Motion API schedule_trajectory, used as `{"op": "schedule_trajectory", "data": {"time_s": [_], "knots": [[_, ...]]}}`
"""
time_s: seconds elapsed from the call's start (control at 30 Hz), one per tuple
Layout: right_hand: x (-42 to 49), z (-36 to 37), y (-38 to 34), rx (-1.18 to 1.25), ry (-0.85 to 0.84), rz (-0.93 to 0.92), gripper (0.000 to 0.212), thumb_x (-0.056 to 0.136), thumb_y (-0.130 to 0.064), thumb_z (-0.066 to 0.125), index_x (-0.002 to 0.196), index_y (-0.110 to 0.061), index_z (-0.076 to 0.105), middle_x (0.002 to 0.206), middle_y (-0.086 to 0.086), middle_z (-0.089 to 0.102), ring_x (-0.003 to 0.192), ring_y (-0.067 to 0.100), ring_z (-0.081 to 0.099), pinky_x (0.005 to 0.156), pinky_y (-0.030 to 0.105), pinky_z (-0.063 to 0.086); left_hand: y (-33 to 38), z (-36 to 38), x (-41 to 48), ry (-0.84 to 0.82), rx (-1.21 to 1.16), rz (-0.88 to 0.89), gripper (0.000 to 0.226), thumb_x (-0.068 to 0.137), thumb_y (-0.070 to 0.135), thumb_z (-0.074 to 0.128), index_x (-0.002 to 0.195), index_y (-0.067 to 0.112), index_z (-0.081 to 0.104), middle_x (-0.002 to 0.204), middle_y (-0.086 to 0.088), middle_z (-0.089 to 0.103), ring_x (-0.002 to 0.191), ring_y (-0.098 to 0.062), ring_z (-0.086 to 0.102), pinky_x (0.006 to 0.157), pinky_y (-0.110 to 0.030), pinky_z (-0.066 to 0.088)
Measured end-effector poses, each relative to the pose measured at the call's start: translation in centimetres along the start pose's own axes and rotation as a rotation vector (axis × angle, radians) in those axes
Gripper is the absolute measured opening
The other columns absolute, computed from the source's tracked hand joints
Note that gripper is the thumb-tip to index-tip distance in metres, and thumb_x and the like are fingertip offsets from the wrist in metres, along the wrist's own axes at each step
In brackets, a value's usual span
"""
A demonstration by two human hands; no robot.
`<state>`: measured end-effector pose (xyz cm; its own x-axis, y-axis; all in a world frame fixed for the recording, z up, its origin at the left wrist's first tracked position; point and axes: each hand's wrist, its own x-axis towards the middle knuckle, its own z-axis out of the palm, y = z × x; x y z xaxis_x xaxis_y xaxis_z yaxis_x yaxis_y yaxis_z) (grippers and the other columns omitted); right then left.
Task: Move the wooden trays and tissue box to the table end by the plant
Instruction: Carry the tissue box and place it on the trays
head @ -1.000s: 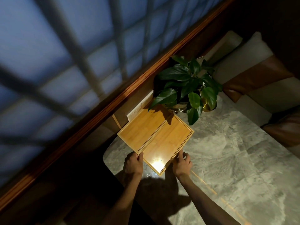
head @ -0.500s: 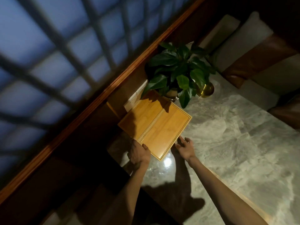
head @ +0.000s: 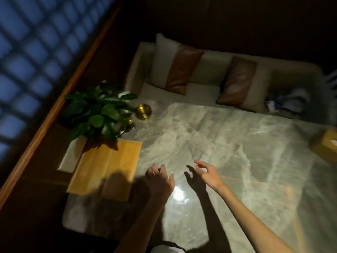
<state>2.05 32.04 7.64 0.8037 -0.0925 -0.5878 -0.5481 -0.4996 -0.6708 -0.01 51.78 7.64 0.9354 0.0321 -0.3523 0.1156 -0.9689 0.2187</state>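
I've let go of the wooden trays (head: pixel 105 168), and my left hand (head: pixel 160 179) and right hand (head: pixel 207 172) now hover empty, fingers spread, over the marble table (head: pixel 237 143) beside them.

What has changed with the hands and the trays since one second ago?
Both hands let go: the left hand and right hand now hover open over the table, away from the trays. The trays stay by the plant.
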Motion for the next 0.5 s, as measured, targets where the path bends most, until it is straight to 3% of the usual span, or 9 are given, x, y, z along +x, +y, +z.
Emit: {"op": "schedule_trajectory", "data": {"time_s": [0.1,0.2,0.3,0.5], "knots": [[-1.3,-7.2,4.8,-0.327,0.167,-0.032,0.046,0.094,-0.045,0.058,0.138,-0.032,0.057,0.138,-0.003,0.061,0.136,0.021,0.043,0.117,0.035,0.028,6.6,1.0,0.4,-0.02,0.066,0.067,0.054,0.067,0.055,0.072,0.103,0.014,0.073,0.115,-0.02,0.069,0.098,-0.037,0.066,0.081,-0.05,0.05],[-2.0,-14.2,10.5,-0.454,0.22,0.018,0.051,0.094,-0.054,0.053,0.141,-0.035,0.052,0.146,-0.006,0.054,0.142,0.024,0.035,0.119,0.035,0.021,13.2,2.6,0.9,-0.051,0.077,0.121,0.062,0.071,0.061,0.064,0.116,0.018,0.067,0.13,-0.02,0.06,0.116,-0.037,0.058,0.093,-0.057,0.043],[-2.4,-21.4,16.4,-0.463,0.259,0.09,0.054,0.093,-0.055,0.054,0.142,-0.034,0.052,0.147,-0.005,0.054,0.143,0.023,0.036,0.119,0.033,0.019,20.3,4.4,1.1,-0.098,0.079,0.127,0.067,0.083,0.063,0.045,0.137,0.025,0.046,0.152,-0.012,0.035,0.139,-0.032,0.033,0.109,-0.054,0.023],[-2.7,-36.2,26.3,-0.247,0.351,0.189,0.05,0.093,-0.049,0.058,0.139,-0.028,0.056,0.145,0.001,0.056,0.14,0.023,0.041,0.116,0.035,0.021,36.1,7.6,1.2,-0.241,0.1,0.213,0.061,0.088,0.056,0.039,0.139,0.023,0.041,0.155,-0.014,0.028,0.142,-0.033,0.024,0.116,-0.057,0.017]]}}
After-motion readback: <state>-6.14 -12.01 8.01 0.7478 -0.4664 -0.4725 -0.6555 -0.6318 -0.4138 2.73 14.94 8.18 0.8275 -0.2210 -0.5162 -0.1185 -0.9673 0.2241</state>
